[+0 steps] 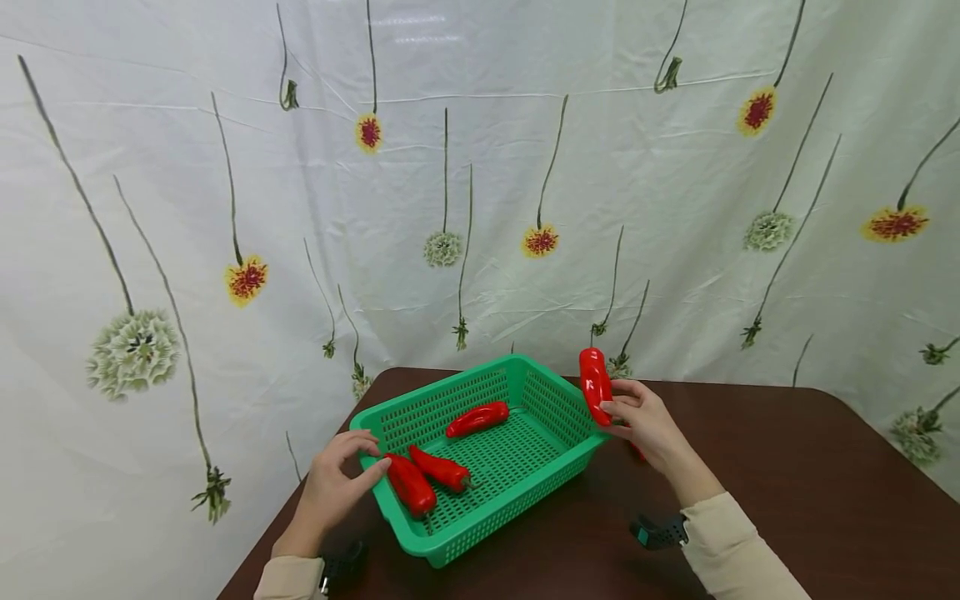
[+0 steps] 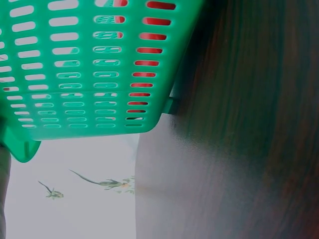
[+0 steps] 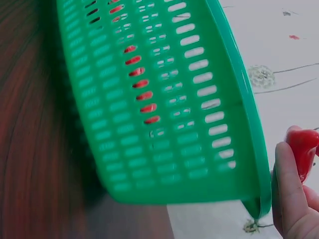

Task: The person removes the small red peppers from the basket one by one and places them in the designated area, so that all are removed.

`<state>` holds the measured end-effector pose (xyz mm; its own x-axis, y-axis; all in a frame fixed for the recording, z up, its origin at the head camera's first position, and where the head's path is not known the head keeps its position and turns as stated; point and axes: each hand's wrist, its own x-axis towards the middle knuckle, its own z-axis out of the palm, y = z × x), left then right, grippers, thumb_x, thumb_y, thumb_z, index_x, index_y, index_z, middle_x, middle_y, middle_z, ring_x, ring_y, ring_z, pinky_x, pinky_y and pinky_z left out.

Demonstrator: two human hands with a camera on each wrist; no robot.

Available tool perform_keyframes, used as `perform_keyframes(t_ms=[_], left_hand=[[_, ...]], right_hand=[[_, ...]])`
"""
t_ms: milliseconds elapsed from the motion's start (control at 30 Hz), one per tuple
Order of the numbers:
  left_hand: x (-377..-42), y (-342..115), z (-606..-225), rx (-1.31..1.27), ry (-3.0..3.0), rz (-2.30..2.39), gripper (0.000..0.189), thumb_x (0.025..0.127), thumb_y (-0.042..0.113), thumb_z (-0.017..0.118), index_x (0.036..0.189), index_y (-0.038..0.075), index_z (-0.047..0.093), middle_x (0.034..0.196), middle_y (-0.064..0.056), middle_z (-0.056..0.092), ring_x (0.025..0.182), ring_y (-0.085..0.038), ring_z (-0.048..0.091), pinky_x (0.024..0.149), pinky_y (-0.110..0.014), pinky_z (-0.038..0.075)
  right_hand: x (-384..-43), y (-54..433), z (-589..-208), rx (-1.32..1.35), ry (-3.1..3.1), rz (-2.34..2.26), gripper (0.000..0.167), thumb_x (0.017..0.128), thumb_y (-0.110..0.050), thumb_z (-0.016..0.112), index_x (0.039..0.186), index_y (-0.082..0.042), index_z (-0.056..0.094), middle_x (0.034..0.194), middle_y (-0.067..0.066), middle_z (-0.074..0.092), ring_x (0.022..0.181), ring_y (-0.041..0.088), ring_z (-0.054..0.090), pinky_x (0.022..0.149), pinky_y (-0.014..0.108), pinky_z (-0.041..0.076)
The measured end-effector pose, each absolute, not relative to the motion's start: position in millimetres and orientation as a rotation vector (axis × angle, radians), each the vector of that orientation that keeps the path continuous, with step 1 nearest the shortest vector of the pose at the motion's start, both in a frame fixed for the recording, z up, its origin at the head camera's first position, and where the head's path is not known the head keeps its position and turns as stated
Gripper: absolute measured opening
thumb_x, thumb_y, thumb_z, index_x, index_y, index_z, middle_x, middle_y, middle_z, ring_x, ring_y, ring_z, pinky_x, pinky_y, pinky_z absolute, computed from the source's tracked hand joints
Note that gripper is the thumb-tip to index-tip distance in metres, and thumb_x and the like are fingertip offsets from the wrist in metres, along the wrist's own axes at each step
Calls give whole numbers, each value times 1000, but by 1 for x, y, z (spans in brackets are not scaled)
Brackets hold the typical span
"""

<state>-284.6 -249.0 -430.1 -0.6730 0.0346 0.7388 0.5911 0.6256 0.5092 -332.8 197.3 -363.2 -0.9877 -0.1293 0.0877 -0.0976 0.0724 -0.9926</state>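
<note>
Clearly, the right hand (image 1: 648,417), right of centre in the head view, had its fingers pinched on a raised pepper (image 1: 595,385), upright with a slight tilt, by the basket's right corner. The green basket (image 1: 495,521) sat on the dark table (image 1: 757,467) at lower centre. Inside, an upper pepper (image 1: 477,419) lay near the back wall, while a middle pepper (image 1: 441,471) and a left pepper (image 1: 411,487) lay together toward the left end. There the left hand (image 1: 330,492) curved at the rim, thumb by the left pepper; whether its fingers grasped anything, I couldn't tell. A flowered curtain (image 1: 495,292) hung behind.
</note>
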Motion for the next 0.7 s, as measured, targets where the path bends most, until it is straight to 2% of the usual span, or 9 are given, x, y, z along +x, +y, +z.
perform_keyframes(t_ms=[167, 333, 567, 700], left_hand=[[-284, -249, -430, -488, -2139, -994, 18, 78, 2, 81, 85, 13, 69, 108, -13, 72, 112, 4, 54, 94, -8, 39], [-285, -250, -429, -481, -2141, -1001, 16, 78, 2, 81, 86, 10, 69, 107, -13, 71, 112, 3, 53, 94, -9, 39], [-285, -250, -430, -492, -2136, -997, 16, 78, 1, 81, 85, 8, 69, 107, -14, 71, 113, 6, 52, 94, -8, 38], [-285, -250, -430, -493, -2139, -999, 15, 79, 1, 81, 86, 7, 69, 108, -14, 71, 113, 6, 52, 94, -7, 38]], right_hand=[[-331, 210, -369, -196, 2314, -2108, 59, 102, -17, 58, 149, 2, 28, 124, 11, 59, 102, 15, 60, 88, 32, 59], [-331, 221, -370, -164, 2327, -2121, 60, 102, -18, 58, 149, 2, 27, 120, 8, 59, 102, 14, 60, 87, 30, 59], [-330, 241, -371, -134, 2319, -2147, 62, 102, -19, 58, 149, 3, 24, 104, -9, 63, 89, 8, 63, 84, 25, 59], [-332, 252, -371, -105, 2315, -2173, 62, 102, -18, 57, 149, 4, 24, 100, -11, 63, 84, 7, 62, 82, 23, 59]])
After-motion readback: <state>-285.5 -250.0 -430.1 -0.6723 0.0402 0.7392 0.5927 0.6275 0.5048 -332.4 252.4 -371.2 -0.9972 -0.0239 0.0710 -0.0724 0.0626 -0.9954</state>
